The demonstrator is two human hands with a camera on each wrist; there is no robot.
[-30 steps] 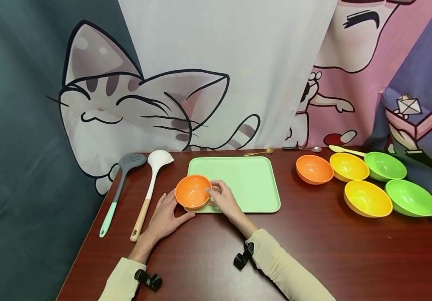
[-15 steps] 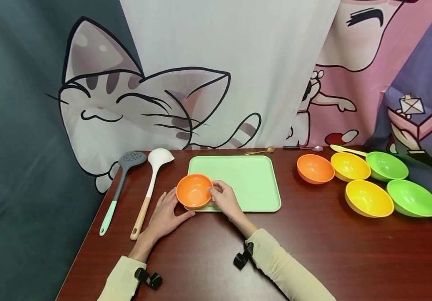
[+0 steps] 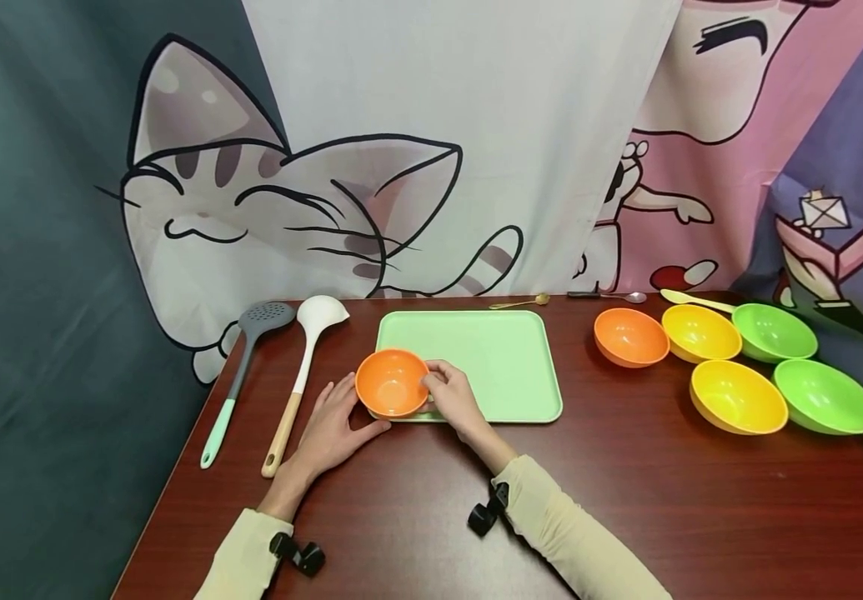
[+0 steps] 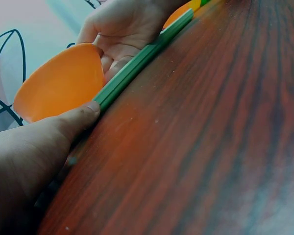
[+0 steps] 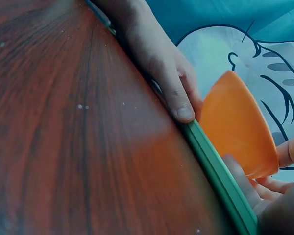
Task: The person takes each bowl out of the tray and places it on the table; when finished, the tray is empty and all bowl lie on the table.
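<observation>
Both hands steady an orange bowl [image 3: 391, 383] at the near left corner of the green tray [image 3: 502, 358] on the dark wood table [image 3: 626, 500].

Over the last second the bowl has barely shifted, apparently settling; the left hand [image 3: 329, 433] cups its side, fingers curved, while the right hand [image 3: 452, 398] pinches its rim.

A dark red-brown wooden table [image 3: 626, 500] stands against a hanging fabric backdrop. Directly behind the table, a white cloth [image 3: 371, 167] carries a cartoon cat; left of the table the backdrop is dark teal [image 3: 26, 250]; behind its right end, pink and purple cartoon panels [image 3: 776, 150].
</observation>
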